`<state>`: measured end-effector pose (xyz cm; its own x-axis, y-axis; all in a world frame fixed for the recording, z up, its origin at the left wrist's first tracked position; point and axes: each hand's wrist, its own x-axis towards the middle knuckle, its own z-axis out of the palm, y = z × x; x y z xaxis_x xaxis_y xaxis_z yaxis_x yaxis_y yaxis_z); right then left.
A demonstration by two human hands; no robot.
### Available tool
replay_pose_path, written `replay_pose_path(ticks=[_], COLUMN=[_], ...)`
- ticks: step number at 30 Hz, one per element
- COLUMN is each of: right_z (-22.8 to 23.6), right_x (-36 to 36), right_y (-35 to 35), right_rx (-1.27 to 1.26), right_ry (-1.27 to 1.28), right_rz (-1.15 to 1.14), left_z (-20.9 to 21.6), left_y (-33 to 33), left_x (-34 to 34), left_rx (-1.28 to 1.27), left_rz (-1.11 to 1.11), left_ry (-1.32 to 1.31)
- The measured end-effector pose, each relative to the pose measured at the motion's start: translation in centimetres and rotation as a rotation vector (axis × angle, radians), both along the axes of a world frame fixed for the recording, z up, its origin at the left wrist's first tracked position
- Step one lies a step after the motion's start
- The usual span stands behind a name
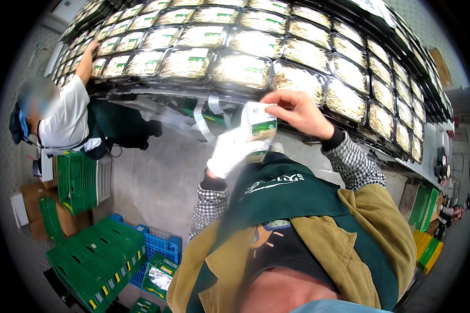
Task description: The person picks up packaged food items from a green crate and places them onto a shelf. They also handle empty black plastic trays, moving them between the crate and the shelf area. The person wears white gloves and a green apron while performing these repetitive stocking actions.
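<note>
A strip of white and green labels (263, 129) is held in front of my apron, at the near edge of the table. My left hand (227, 154), in a white glove, is closed around its lower part. My bare right hand (298, 112) pinches the strip's top edge between thumb and fingers. Just beyond both hands stand rows of black trays under clear film, filled with pale thin-stemmed mushrooms. The nearest mushroom tray (297, 79) lies beside my right fingers. Many trays farther left carry a green and white label, while those on the right show none.
Backing-paper strips (199, 119) hang below the table edge. At the left a co-worker (68, 117) reaches toward the trays. Green crates (96, 255) stand at lower left by a blue pallet (164, 245); one small crate (159, 276) holds white scraps. More crates (425, 208) stand at the right.
</note>
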<state>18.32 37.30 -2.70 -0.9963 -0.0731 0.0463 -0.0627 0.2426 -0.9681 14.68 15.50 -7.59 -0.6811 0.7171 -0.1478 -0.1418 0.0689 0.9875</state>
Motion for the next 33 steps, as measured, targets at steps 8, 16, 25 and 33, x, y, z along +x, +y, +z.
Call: replay_pose_path(ticks=[8,16,25,33], right_z=[4.8,-0.5,-7.3,1.1], right_x=[6.2,1.2,3.2,9.9], right_y=[3.7,17.5,17.4,17.1], right_rx=[0.862,0.446,1.077,0.233], right_ry=[0.887,0.494,0.373,0.449], right_rz=[-0.276,-0.656,-0.463,-0.075], left_z=[1.9,-0.9,0.5,3.2], left_y=[8.5,10.1,13.0,21.4], left_x=[2.5,5.9,10.7,10.7], left_rx=[0.316,-0.135,0.127,0.281], left_rz=[0.361,-0.205,0.014,0.456], left_ry=[0.431,0.57,-0.265,0.114])
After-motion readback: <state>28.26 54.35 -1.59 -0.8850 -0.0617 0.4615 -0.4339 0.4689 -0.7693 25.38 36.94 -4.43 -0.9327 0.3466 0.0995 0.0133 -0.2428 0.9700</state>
